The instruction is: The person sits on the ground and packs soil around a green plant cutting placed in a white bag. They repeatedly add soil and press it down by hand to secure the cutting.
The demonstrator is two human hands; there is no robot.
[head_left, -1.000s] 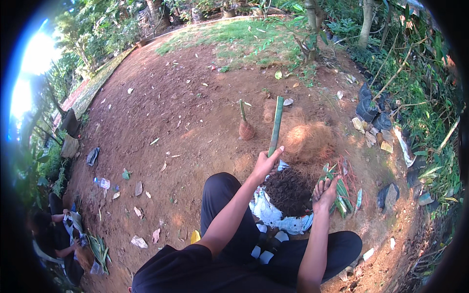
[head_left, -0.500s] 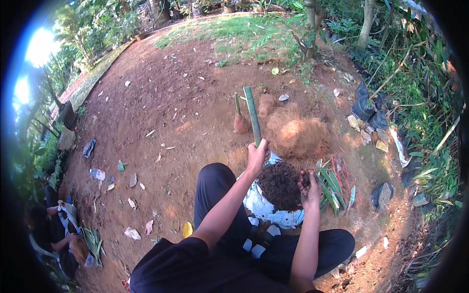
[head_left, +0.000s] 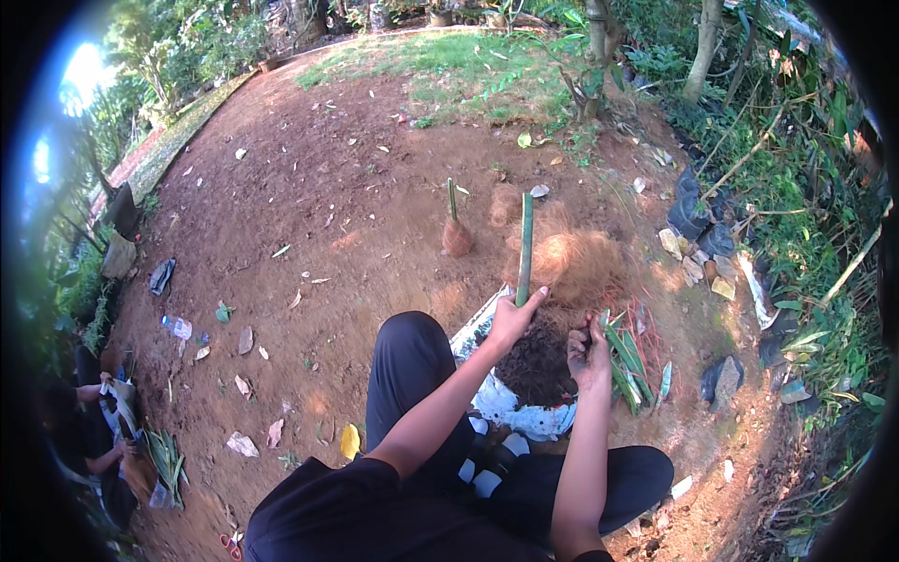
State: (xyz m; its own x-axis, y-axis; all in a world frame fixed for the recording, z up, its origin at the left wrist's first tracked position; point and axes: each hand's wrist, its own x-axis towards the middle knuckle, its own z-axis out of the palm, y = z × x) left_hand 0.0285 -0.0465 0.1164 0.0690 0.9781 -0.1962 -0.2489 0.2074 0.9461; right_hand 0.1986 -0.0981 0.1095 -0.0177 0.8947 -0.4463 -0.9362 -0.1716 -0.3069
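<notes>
A long, flat green leaf cutting [head_left: 524, 248] stands nearly upright in my left hand [head_left: 513, 320], whose fingers wrap its lower end. My right hand [head_left: 587, 358] is just to the right, over the edge of the dark soil [head_left: 537, 363]. Its fingers are curled and smeared with dirt; what they hold, if anything, cannot be made out. Under the soil lies a white sack [head_left: 510, 412], spread in front of my crossed legs. More cut green leaves [head_left: 629, 363] lie beside my right hand. Beyond both hands sits a heap of brown fibre [head_left: 582, 264].
A fibre-wrapped ball with a green cutting [head_left: 457, 236] stands farther off, near a smaller fibre clump [head_left: 506, 204]. Red strings [head_left: 653, 323] lie at right. Scissors [head_left: 231, 546] rest at lower left. Another person [head_left: 94, 440] sits at far left. Black plastic bags [head_left: 691, 211] edge the plants.
My left hand has carried the leaf cutting to the right and nearer my right hand, and the leaf is now straighter. My right hand has shifted slightly, fingers still curled.
</notes>
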